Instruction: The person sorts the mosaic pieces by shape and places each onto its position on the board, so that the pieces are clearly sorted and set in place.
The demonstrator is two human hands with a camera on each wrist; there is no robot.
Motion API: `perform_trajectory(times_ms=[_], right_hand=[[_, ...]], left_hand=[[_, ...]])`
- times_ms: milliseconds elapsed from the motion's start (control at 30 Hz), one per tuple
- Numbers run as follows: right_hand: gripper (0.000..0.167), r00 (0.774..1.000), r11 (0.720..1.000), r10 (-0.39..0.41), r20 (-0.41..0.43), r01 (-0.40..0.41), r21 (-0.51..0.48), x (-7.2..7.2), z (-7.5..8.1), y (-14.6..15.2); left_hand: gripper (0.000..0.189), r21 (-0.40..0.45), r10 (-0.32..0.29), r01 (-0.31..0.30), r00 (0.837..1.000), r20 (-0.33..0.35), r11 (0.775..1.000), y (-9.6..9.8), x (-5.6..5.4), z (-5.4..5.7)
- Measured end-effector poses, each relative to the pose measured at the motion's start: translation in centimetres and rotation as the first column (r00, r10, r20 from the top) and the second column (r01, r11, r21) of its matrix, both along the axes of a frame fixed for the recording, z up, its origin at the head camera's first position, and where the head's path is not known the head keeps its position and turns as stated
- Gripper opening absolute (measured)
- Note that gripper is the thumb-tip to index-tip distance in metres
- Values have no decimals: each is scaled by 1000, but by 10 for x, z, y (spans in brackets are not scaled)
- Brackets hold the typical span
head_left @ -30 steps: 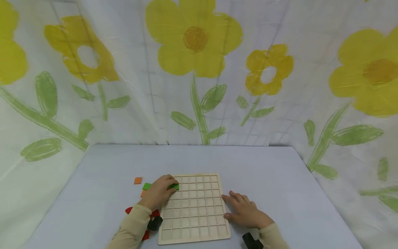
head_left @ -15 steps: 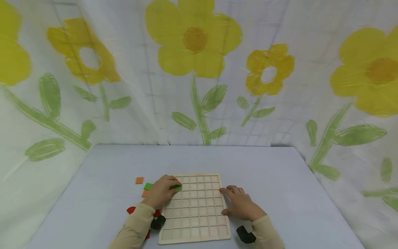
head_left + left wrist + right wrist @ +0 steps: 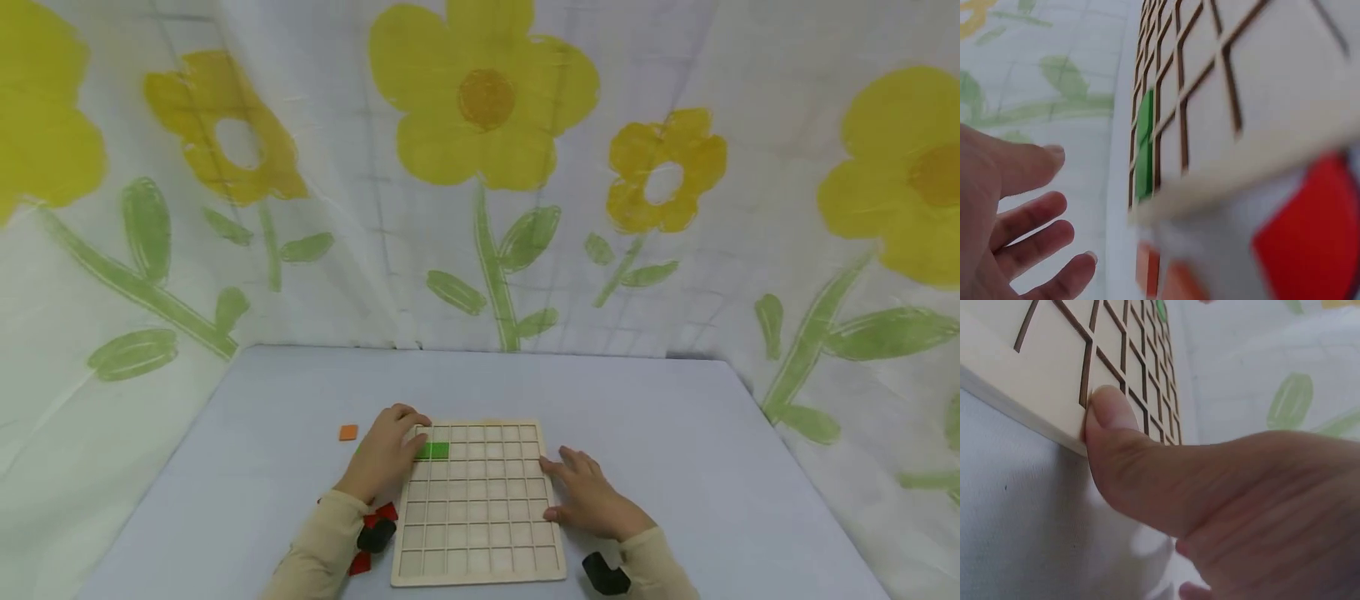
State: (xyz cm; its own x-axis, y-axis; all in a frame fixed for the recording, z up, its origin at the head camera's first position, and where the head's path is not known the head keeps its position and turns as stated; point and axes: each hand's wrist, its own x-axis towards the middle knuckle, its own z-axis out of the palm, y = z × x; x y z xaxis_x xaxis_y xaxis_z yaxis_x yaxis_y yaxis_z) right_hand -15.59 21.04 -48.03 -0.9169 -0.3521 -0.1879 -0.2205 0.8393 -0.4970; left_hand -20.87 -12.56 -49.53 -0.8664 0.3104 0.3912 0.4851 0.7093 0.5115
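Observation:
A pale wooden grid board (image 3: 480,582) lies on the table, with two green square tiles (image 3: 439,451) side by side in its second row from the back, at the left end. My left hand (image 3: 384,454) hovers over the board's back left corner, fingers apart and nothing held. In the left wrist view its thumb and fingers stand clear of the green tiles (image 3: 1144,170). My right hand (image 3: 596,502) rests at the board's right edge. Its thumb (image 3: 1113,419) lies on the wooden rim in the right wrist view, with the other fingers mostly hidden there.
An orange square (image 3: 348,432) lies left of the board. Several red pieces (image 3: 360,563) sit by the left sleeve, partly covered by it. More orange pieces (image 3: 1147,269) show beside the rim in the left wrist view. A flowered curtain (image 3: 330,292) hangs behind the table.
My left hand has let go of a green tile, now seated in the grid, and has drawn back slightly left. The right hand stays at the board's right edge. The head view has shifted slightly.

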Motion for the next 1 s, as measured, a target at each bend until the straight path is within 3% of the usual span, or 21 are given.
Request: perform_trajectory(times_ms=[100,167,267,433,633,1000], right_hand=[[76,1000,1000,-2,0,2,-7,1,-2,2],[76,1000,1000,-2,8,3,-21,2,-3,4],[76,1000,1000,6,12,-5,-27,3,-5,7],[75,999,998,45,12,-44,-49,2,-7,12],[76,996,993,89,26,-86,-77,1,-4,13],[77,996,995,70,50,-67,-71,-2,-4,11]], left_hand=[[20,-8,91,-91,996,-7,996,-20,-5,1],[22,-6,138,-138,990,35,990,-34,-7,0],[25,-19,170,-170,984,51,985,-53,-9,-2],[30,-119,146,-146,989,-10,982,-79,-9,-6],[29,-236,134,-121,990,39,964,-92,-8,-5],[19,-204,129,-136,991,-47,970,-94,-8,-15]])
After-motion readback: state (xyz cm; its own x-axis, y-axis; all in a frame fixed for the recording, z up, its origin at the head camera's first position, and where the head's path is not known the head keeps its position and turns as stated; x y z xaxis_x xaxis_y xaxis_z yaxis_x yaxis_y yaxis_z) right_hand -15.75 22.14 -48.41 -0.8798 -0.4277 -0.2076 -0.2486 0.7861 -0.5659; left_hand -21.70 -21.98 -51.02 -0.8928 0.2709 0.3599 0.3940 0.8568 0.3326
